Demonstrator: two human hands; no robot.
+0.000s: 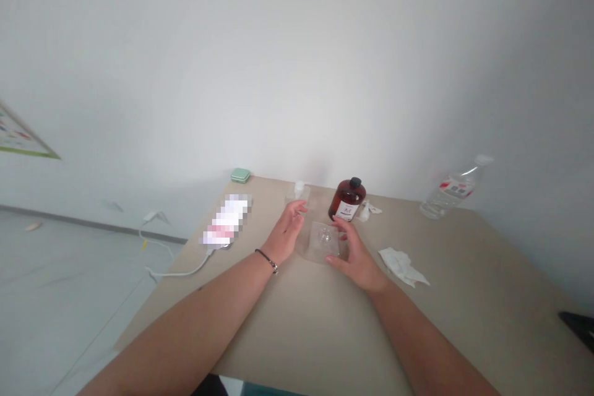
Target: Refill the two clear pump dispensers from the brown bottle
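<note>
Legibly "M"-labelled bottle (346,195); right fingers (347,227) at clear container (320,245).

I have bare table (320,322) on the near side of the clear container (323,241) and a lane to the right, between the crumpled tissue (403,267) and the water bottle (449,193). The container blocks the gap between the left hand (284,234) and right hand (356,255); beyond it, the brown bottle (347,201) and the wall (297,74) stop me, while the phone (228,219) and white cable (185,273) obstruct the left.
</note>
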